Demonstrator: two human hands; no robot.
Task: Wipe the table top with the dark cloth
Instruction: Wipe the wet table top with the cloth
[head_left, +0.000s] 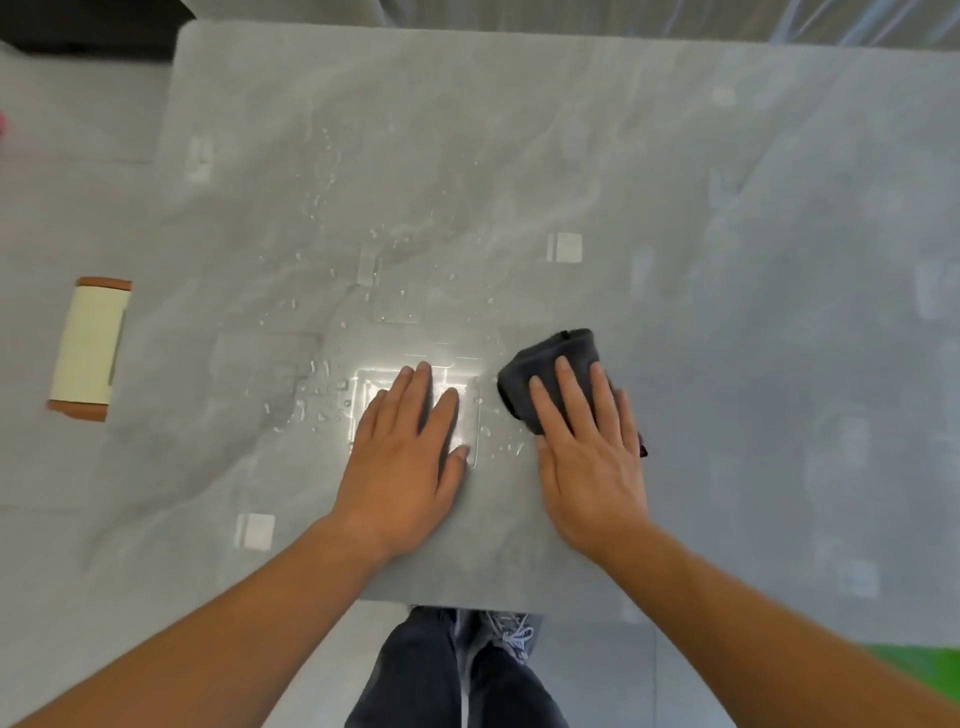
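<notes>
Two bare hands lie palm-down on the grey table top (519, 156), near its front edge. Left hand (410, 457) rests flat on the wet, shiny patch, fingers straight and slightly spread, gripping nothing. Right hand (587, 457) presses the dark cloth (545, 364) — bunched, just right of the water droplets (322, 395) — with fingers extended over it, a little apart.

Near half of dark cloth (550, 364) hidden under right hand (587, 457). Table (519, 156) cut off at right edge. Forearms cut off below.
</notes>
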